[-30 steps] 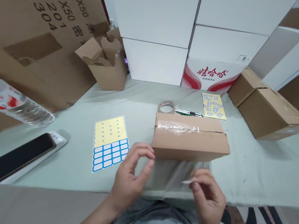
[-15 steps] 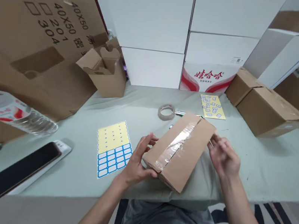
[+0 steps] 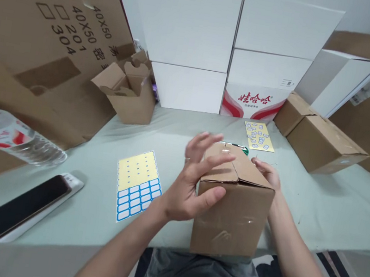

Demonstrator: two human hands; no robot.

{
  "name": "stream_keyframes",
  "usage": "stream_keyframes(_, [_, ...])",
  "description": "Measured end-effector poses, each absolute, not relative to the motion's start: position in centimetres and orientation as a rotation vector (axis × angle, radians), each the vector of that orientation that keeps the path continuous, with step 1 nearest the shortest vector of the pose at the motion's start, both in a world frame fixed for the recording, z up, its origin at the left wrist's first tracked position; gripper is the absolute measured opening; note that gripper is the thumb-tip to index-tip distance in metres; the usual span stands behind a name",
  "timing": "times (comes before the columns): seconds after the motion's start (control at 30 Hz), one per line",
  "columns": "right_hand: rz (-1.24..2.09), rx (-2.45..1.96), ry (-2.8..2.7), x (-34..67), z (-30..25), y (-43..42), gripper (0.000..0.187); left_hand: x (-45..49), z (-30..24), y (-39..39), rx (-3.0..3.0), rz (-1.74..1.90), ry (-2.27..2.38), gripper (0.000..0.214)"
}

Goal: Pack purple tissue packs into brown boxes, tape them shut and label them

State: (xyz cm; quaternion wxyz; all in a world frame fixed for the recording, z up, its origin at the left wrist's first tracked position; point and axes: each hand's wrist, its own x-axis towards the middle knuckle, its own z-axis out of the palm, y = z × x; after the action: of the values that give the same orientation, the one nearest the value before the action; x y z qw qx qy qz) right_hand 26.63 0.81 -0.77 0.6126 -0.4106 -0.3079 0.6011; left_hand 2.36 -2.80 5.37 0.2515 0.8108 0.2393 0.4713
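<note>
A brown cardboard box (image 3: pixel 231 221) stands on the near edge of the table, its top flaps meeting at a seam that gapes slightly at the near end. My left hand (image 3: pixel 195 182) is at the box's upper left with fingers spread; the thumb points across the near top edge and the other fingers reach over the top. My right hand (image 3: pixel 268 174) is at the far right side of the box, fingers curled against its edge and partly hidden by it. Behind the box lies a pen with a green part (image 3: pixel 244 150).
A label sheet (image 3: pixel 138 185) lies left of the box, a yellow sheet with stickers (image 3: pixel 259 136) behind it. Left are a phone (image 3: pixel 14 214), a water bottle (image 3: pixel 13 137) and an open carton (image 3: pixel 134 102). A closed carton (image 3: pixel 325 137) sits right; white boxes (image 3: pixel 186 87) line the back.
The box has turned and tipped so its end panel faces me. My left hand has risen to its top with fingers spread. My right hand has moved along its far side. The tape roll is now hidden.
</note>
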Motion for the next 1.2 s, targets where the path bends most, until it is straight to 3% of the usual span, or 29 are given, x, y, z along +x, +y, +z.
stream_keyframes(0.1, [1.197, -0.926, -0.658, 27.4, 0.2, -1.0, 0.017, 3.4, 5.0, -1.3, 1.984, 1.314, 0.369, 0.032])
stream_keyframes(0.2, [0.872, -0.872, -0.669, 26.8, 1.9, -5.6, 0.017, 4.4, 5.0, -1.2, 1.891, 1.359, 0.444, 0.026])
stream_keyframes(0.33, [0.311, -1.116, -1.125, 23.0, 3.6, -11.3, 0.013, 5.0, 5.2, -1.6, 1.914, 1.387, 0.509, 0.025])
stream_keyframes(0.67, [-0.090, -1.434, -1.525, 19.2, 4.2, -11.3, 0.010, 5.1, 5.3, -2.2, 1.943, 1.385, 0.549, 0.023])
stream_keyframes(0.87, [-0.092, -1.394, -1.456, 19.3, 3.4, -11.9, 0.011, 4.9, 5.3, -2.2, 1.970, 1.377, 0.548, 0.023])
stream_keyframes(0.93, [-0.051, -1.338, -1.427, 19.3, 2.8, -12.4, 0.037, 5.0, 5.3, -2.5, 1.988, 1.369, 0.547, 0.023])
stream_keyframes(1.03, [0.015, -1.393, -1.518, 19.2, 1.7, -13.5, 0.110, 5.4, 4.8, -3.6, 2.069, 1.394, 0.577, 0.026])
stream_keyframes(1.07, [0.026, -1.448, -1.544, 19.2, 1.2, -13.9, 0.126, 5.7, 4.5, -4.1, 2.115, 1.403, 0.589, 0.029])
stream_keyframes(1.13, [-0.004, -1.541, -1.540, 19.3, 0.1, -14.6, 0.136, 6.3, 3.6, -5.1, 2.223, 1.377, 0.592, 0.034])
stream_keyframes(1.2, [-0.039, -1.612, -1.516, 19.6, -1.3, -14.9, 0.129, 7.1, 2.5, -6.0, 2.316, 1.258, 0.542, 0.036])
